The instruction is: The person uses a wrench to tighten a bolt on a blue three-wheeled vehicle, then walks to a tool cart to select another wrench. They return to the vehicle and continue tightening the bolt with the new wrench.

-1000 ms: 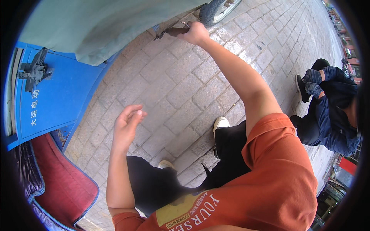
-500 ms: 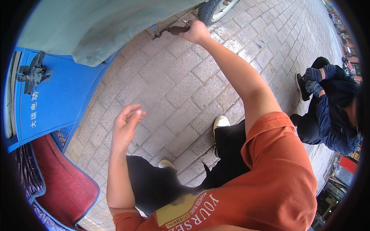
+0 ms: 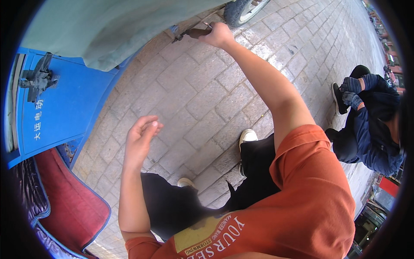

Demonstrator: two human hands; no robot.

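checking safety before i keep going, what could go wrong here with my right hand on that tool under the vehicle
1. The right hand grips a dark-handled tool at full arm's reach under the grey-green body panel; if it slips, knuckles could strike the panel edge or the paving.
2. The left hand hangs free in the air, bracing nothing, so balance may be weak.
3. The wheel sits close to the right hand; any roll might pinch it.

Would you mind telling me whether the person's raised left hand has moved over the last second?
No. The left hand hovers empty over the same paving bricks, just right of the blue panel, as before.
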